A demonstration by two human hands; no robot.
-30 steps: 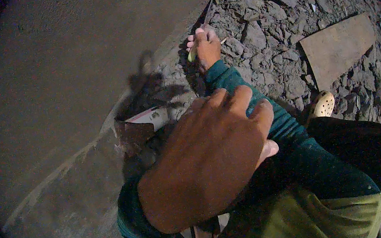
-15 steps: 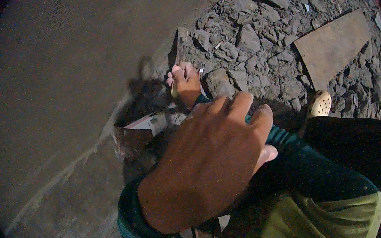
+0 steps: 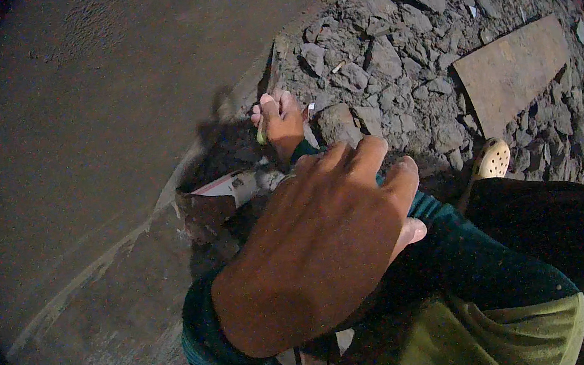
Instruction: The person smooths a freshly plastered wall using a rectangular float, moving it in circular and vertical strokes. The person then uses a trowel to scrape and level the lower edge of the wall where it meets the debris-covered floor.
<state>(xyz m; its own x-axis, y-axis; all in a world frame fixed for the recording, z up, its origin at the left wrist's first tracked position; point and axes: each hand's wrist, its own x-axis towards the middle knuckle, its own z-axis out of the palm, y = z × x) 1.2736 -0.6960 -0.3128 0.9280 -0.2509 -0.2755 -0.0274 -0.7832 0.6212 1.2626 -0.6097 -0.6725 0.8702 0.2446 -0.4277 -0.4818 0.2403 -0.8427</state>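
My left hand (image 3: 314,245) fills the middle of the view, back up, over my right forearm. Its fingers are bent loosely and the thumb stands apart, with nothing seen in it. Farther off, my right hand (image 3: 279,120) is closed low beside the rubble, at the border of a smooth grey surface (image 3: 103,125). A pale green edge of a thin object (image 3: 261,135) shows at its near left side; the fingers hide the rest, so its kind cannot be told. Teal sleeves cover both forearms.
Broken grey rubble (image 3: 382,58) spreads over the right side, with a flat brown board (image 3: 512,75) lying on it. A cream clog with holes (image 3: 492,159) stands at the rubble's near side. Left of my left hand sits a brown box-like thing (image 3: 206,211) with a white part.
My right hand has shifted slightly leftward and up along the border. The left hand stays almost where it was.
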